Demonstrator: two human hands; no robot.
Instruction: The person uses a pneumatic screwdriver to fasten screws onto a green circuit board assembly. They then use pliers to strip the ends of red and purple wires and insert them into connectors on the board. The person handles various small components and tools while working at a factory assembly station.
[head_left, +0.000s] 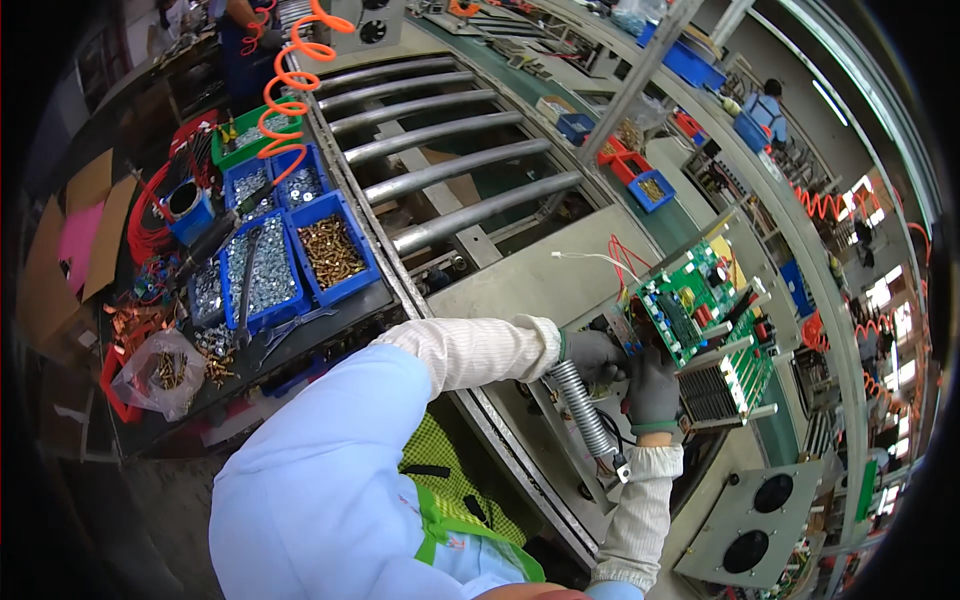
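Note:
My left hand (594, 356), in a grey glove, reaches in from the left beside a green circuit board assembly (680, 315). Its fingers are curled near small parts at the board's left edge; what they hold is hidden. Just below the board, my right hand (652, 395), also gloved, points upward with bent fingers close to the left one. I cannot make out what is between its fingers. Black heatsink fins (710, 392) with pale posts sit under the board. Red wires (625, 258) and a white lead rise behind it. A coiled metal spring-like hose (583, 408) lies between my forearms.
Metal rollers (455, 160) run beyond the grey plate (530, 270). At left, a dark bench carries blue bins of screws (330, 250) and washers (262, 265), plus wrenches (290, 335). An orange coiled air hose (285, 95) hangs there. A grey panel with two fans (750, 525) stands lower right.

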